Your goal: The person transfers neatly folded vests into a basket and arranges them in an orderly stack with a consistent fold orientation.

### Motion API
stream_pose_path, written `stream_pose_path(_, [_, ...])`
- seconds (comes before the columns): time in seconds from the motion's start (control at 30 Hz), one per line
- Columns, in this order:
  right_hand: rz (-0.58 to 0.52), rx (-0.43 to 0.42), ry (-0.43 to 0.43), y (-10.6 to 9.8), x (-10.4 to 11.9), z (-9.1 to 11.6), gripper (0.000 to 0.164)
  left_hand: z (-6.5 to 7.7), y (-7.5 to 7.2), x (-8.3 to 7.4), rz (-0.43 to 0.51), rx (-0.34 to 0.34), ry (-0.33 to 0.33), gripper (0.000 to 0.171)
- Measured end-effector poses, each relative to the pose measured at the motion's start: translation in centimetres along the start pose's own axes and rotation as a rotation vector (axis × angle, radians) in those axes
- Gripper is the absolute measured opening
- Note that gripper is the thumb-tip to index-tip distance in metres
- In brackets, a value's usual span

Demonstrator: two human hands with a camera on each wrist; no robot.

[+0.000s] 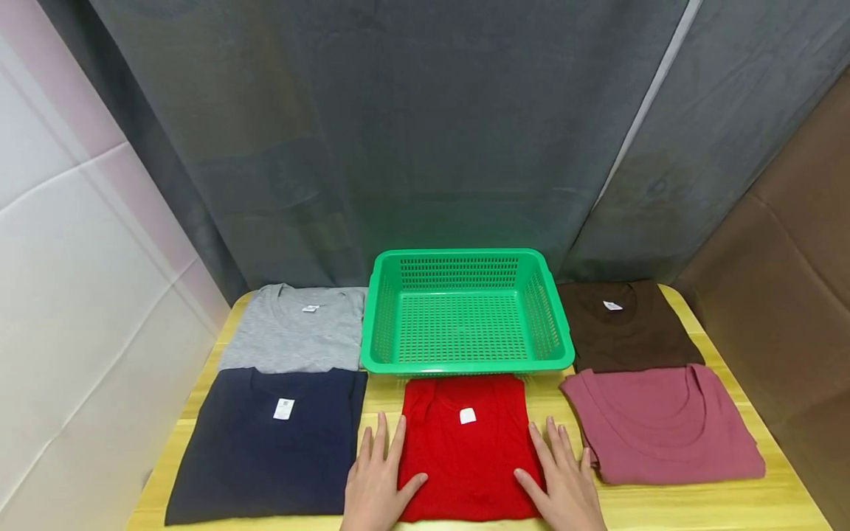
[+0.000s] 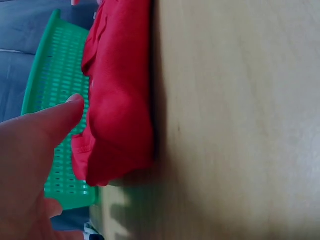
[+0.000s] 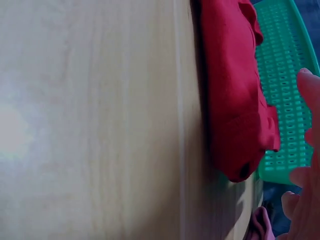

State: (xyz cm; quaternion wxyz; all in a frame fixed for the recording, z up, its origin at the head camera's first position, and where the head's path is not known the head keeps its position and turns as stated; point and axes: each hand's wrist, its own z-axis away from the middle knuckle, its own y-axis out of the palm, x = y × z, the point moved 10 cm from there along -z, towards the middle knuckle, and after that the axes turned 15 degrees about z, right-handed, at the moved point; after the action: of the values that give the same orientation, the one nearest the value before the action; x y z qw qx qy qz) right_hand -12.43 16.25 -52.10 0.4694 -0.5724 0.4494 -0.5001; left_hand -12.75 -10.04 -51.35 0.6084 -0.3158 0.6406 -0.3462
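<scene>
A folded red shirt with a white neck label lies on the wooden table in front of the green basket. At its left edge is my left hand, fingers straight and spread, thumb over the cloth. My right hand mirrors it at the right edge, fingers extended and thumb over the red fabric. Both wrist views show the shirt's thick folded near side lying on the wood, with the left thumb close beside it. The right fingers stand apart from the cloth in the right wrist view.
Behind the shirt stands a green plastic basket with nothing inside. Folded grey and navy shirts lie at left, brown and pink ones at right. A grey curtain hangs behind the wooden table.
</scene>
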Motion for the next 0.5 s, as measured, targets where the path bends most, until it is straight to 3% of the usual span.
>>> stream_pose_path(0.5, [-0.17, 0.025, 0.036, 0.5, 0.16, 0.06, 0.063, 0.29, 0.9, 0.52, 0.107, 0.013, -0.059, 0.09])
